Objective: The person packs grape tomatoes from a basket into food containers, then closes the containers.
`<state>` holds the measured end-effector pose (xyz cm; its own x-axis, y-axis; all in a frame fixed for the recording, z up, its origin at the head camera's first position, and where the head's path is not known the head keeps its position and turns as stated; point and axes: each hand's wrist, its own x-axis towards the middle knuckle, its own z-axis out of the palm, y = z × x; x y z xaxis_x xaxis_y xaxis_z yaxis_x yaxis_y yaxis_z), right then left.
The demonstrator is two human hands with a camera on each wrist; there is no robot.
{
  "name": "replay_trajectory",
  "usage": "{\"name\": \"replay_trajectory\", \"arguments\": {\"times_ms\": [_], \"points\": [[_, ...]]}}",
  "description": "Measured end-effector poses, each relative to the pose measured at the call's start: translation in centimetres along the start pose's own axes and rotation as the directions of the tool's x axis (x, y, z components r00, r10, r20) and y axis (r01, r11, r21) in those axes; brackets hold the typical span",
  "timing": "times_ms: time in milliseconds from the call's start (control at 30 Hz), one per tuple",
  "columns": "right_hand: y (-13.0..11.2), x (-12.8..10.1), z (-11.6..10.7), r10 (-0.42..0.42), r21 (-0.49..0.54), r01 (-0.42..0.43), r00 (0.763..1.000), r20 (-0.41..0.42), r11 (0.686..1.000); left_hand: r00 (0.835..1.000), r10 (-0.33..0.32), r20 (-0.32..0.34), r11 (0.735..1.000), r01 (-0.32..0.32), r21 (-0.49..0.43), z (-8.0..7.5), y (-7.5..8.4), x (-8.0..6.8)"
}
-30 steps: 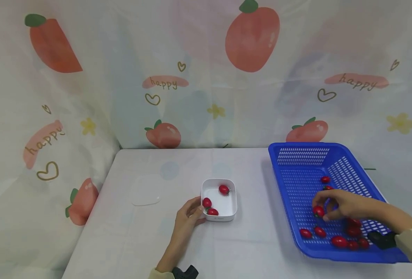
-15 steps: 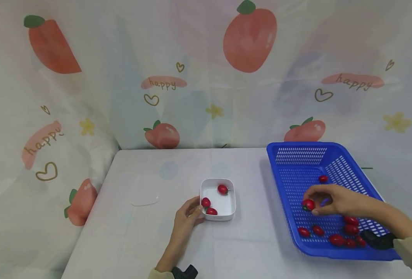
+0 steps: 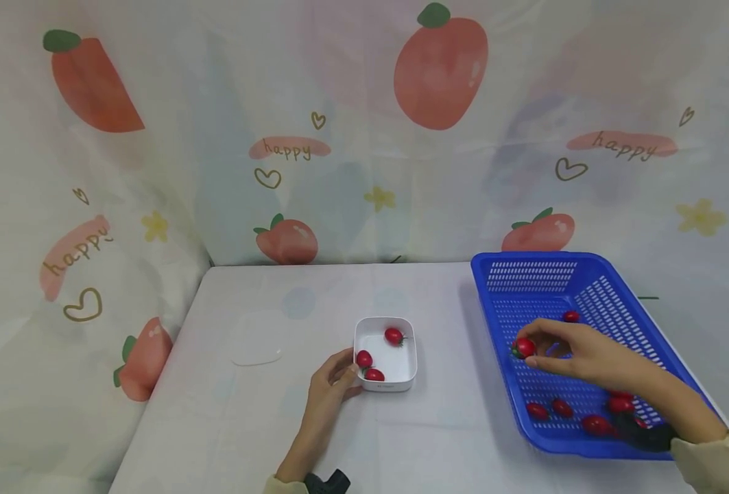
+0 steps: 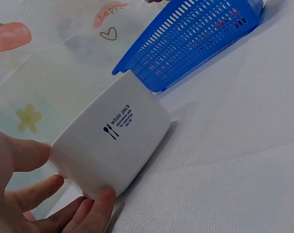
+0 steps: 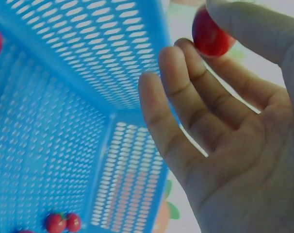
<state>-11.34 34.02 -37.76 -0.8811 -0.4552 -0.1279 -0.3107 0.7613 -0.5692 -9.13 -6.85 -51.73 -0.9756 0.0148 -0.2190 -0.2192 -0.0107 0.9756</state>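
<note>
**Cherry tomato held over blue basket**

A person's right hand pinches a cherry tomato between thumb and index finger, the remaining fingers loosely extended, above the side of the blue basket nearer a white container. The fruit's green stem end faces left in the head view. The left hand grips the white container at its near left corner, thumb at the rim and fingers curved against the lower wall.

Three tomatoes lie in the container, one toward the far right and two close together at the near left. Lettering on its wall reads "white pack" beside a fork and spoon.

Loose tomatoes sit in the basket: one toward the far end, two side by side at the near left, and a group at the near edge, partly hidden by the right forearm and a black wrist device.

A thin clear piece lies left of the container on the white-covered surface, its outline only partly visible. Behind hangs a backdrop printed with fruit, hearts, yellow flowers and the word "happy."
</note>
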Motion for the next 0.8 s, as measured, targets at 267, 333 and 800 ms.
{"name": "replay_trajectory", "arguments": {"times_ms": [267, 333, 800], "points": [[-3.5, -0.2, 1.2, 0.070, -0.040, -0.078, 0.982, -0.174, 0.996, 1.000, 0.005, -0.009, 1.000, -0.005, -0.004, 0.0, -0.1, 0.0], [-4.3, -0.3, 1.6, 0.091, -0.020, -0.098, 0.973, -0.212, 0.995, 1.000, 0.004, -0.011, 1.000, -0.004, 0.000, 0.0, -0.1, 0.0], [-9.8, 0.9, 6.4, 0.115, 0.073, -0.094, 0.920, -0.375, 0.993, 1.000, 0.008, -0.012, 1.000, -0.008, -0.008, 0.1, -0.2, 0.0]]}}
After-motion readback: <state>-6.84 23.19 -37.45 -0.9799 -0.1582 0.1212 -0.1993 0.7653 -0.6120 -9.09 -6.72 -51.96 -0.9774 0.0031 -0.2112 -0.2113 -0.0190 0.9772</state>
